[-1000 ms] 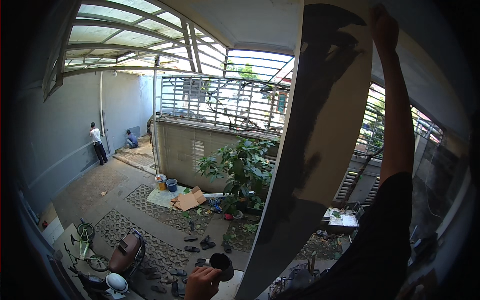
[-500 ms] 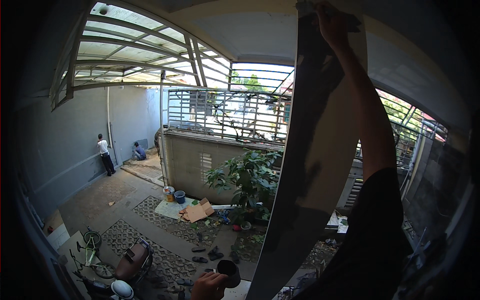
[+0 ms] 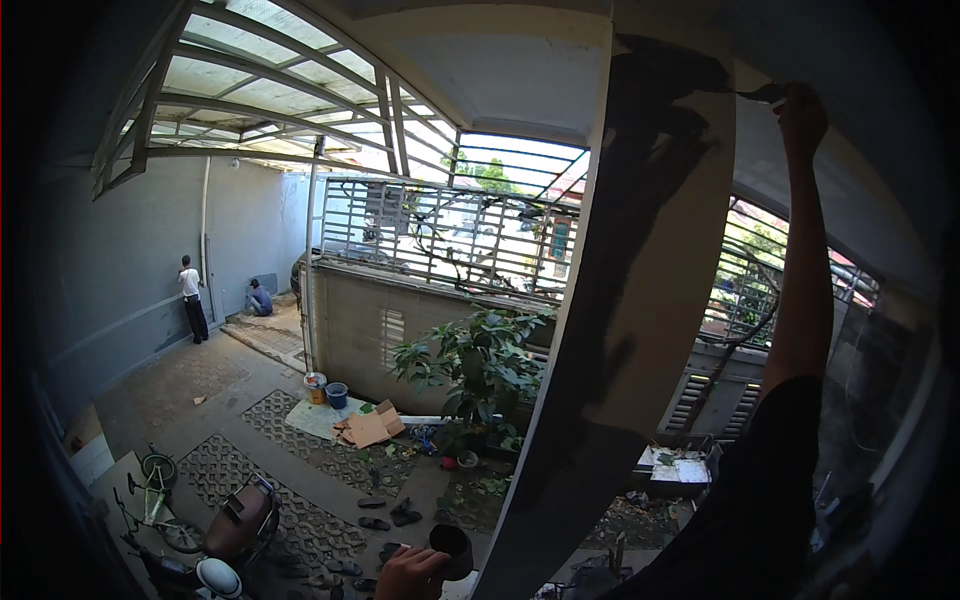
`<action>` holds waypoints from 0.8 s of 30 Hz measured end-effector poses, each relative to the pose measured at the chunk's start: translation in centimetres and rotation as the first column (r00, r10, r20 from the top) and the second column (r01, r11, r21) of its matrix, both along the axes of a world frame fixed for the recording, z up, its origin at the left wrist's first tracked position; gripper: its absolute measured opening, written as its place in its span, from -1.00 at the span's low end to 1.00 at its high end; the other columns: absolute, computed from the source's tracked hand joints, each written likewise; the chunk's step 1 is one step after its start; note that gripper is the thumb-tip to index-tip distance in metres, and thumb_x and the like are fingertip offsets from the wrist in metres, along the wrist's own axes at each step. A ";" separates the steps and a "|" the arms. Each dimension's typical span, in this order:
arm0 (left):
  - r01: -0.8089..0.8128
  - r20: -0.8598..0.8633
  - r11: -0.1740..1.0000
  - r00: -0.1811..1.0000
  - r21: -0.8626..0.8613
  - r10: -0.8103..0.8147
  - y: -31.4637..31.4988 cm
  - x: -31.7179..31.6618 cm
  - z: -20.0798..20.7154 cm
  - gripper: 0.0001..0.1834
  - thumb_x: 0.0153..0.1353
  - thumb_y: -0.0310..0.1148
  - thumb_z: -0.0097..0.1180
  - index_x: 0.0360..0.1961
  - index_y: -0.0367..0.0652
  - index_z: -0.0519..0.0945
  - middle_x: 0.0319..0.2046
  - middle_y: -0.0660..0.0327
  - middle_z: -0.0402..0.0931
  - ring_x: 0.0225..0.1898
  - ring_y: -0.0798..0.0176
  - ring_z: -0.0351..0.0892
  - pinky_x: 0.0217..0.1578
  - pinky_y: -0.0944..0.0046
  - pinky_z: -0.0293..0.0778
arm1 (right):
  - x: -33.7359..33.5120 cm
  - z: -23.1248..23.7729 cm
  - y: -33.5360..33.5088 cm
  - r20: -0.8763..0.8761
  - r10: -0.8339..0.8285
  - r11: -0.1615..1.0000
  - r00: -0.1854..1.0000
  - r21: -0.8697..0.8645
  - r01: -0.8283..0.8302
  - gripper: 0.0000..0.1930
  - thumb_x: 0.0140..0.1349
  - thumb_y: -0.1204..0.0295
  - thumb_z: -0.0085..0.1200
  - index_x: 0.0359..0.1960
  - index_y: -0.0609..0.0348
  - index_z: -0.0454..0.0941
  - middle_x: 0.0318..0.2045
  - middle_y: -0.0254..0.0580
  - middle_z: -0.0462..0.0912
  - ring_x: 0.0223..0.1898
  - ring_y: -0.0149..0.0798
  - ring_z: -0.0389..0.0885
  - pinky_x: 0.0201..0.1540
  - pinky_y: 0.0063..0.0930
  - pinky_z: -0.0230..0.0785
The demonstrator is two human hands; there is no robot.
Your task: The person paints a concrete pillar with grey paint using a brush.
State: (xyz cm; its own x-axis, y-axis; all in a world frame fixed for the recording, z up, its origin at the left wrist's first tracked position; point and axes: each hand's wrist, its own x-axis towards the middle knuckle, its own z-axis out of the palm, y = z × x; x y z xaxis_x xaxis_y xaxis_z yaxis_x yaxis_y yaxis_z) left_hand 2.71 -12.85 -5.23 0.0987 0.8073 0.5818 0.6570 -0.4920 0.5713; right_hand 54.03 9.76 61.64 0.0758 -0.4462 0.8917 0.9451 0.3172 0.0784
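Note:
A tall column (image 3: 665, 310) stands before me, cream with dark grey paint over its left side and top. My right hand (image 3: 803, 120) is raised at the upper right, closed on a paintbrush (image 3: 762, 94). The brush's dark bristles point left, at the column's right edge; whether they touch it I cannot tell. Low in front, my left hand (image 3: 412, 574) grips a dark paint cup (image 3: 453, 551) by its side, its opening facing up. What lies inside the cup is too dark to make out.
A person in a white top (image 3: 191, 298) stands at the grey wall, another person (image 3: 260, 298) crouches nearby. Below are a motorbike (image 3: 240, 515), a small bicycle (image 3: 160, 500), buckets (image 3: 337, 395), cardboard (image 3: 372, 426), several sandals (image 3: 374, 523) and a leafy plant (image 3: 475, 365).
My right hand has swung down and right with the brush, from the column's top to beside its right edge. More dark paint shows at the top. The left hand still holds the cup.

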 end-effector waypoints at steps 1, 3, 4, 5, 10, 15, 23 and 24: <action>-0.002 -0.003 1.000 1.000 -0.004 0.002 0.0 -0.1 -0.1 -0.87 0.20 -0.57 0.19 -0.27 -0.17 0.73 -0.28 0.11 0.73 -0.13 -0.07 0.71 -0.06 0.00 0.58 | -1.1 -0.1 0.2 0.023 -0.169 0.980 0.985 0.110 0.166 -0.67 0.54 0.20 0.02 -0.15 0.17 0.74 -0.42 0.04 0.79 -0.35 0.09 0.82 -0.25 -0.06 0.63; 0.002 -0.009 1.000 1.000 0.009 -0.002 0.1 -0.2 -0.3 -0.88 0.20 -0.56 0.20 -0.27 -0.18 0.73 -0.28 0.10 0.73 -0.14 -0.08 0.71 -0.06 0.00 0.57 | -3.8 -1.6 1.2 0.078 -0.228 0.972 0.971 0.073 0.223 -0.68 0.53 0.19 0.04 -0.07 0.16 0.72 -0.40 0.06 0.79 -0.32 0.14 0.81 -0.23 -0.02 0.63; 0.006 -0.016 1.000 1.000 0.026 -0.005 0.1 -0.2 -0.3 -0.88 0.20 -0.56 0.20 -0.27 -0.18 0.72 -0.28 0.10 0.73 -0.15 -0.09 0.71 -0.07 -0.01 0.56 | -5.4 -2.3 1.8 0.144 -0.305 0.952 0.941 0.051 0.301 -0.68 0.53 0.18 0.06 0.00 0.15 0.70 -0.39 0.08 0.78 -0.29 0.19 0.79 -0.21 0.03 0.63; 0.006 -0.016 1.000 1.000 0.022 -0.006 -0.1 -0.2 -0.4 -0.88 0.20 -0.56 0.20 -0.27 -0.18 0.72 -0.28 0.10 0.73 -0.15 -0.09 0.71 -0.07 -0.01 0.56 | -7.3 -3.1 2.7 0.165 -0.292 0.956 0.942 0.018 0.293 -0.68 0.54 0.17 0.05 0.03 0.14 0.69 -0.37 0.09 0.78 -0.30 0.19 0.79 -0.24 0.02 0.62; -0.019 0.023 1.000 1.000 -0.009 0.019 -1.1 0.0 0.0 -0.92 0.21 -0.55 0.22 -0.28 -0.22 0.70 -0.30 0.07 0.72 -0.17 -0.12 0.69 -0.07 -0.02 0.54 | -17.8 -8.8 8.1 0.430 -0.273 0.930 0.860 -0.112 0.351 -0.79 0.47 0.29 0.17 -0.04 0.15 0.63 -0.31 0.07 0.74 -0.25 0.15 0.77 -0.25 0.01 0.60; -0.034 -0.009 0.999 0.999 -0.015 0.034 -1.3 0.1 -0.1 -0.89 0.19 -0.57 0.23 -0.26 -0.23 0.69 -0.29 0.06 0.71 -0.17 -0.14 0.70 -0.10 -0.04 0.56 | -24.0 -10.9 9.3 0.666 0.060 0.993 0.743 -0.117 0.025 -0.88 0.44 0.39 0.24 -0.10 0.14 0.67 -0.45 -0.12 0.69 -0.39 -0.10 0.76 -0.34 -0.25 0.57; -0.025 -0.006 0.998 1.000 -0.060 0.025 -1.2 -0.1 -0.3 -0.87 0.18 -0.56 0.24 -0.23 -0.22 0.70 -0.26 0.06 0.72 -0.16 -0.13 0.70 -0.11 -0.04 0.57 | -19.7 -5.7 10.4 0.222 0.670 0.742 0.708 -0.230 -0.630 -0.75 0.61 0.30 0.07 -0.06 0.23 0.69 -0.59 -0.31 0.62 -0.60 -0.40 0.64 -0.45 -0.48 0.52; -0.031 0.007 0.999 0.999 -0.018 0.031 -1.2 -0.1 -0.2 -0.87 0.18 -0.55 0.24 -0.24 -0.21 0.70 -0.26 0.07 0.72 -0.15 -0.13 0.70 -0.10 -0.04 0.57 | -18.0 -5.2 10.3 0.253 0.681 0.732 0.688 -0.191 -0.654 -0.71 0.58 0.24 0.07 -0.09 0.23 0.71 -0.62 -0.29 0.66 -0.57 -0.41 0.70 -0.45 -0.48 0.51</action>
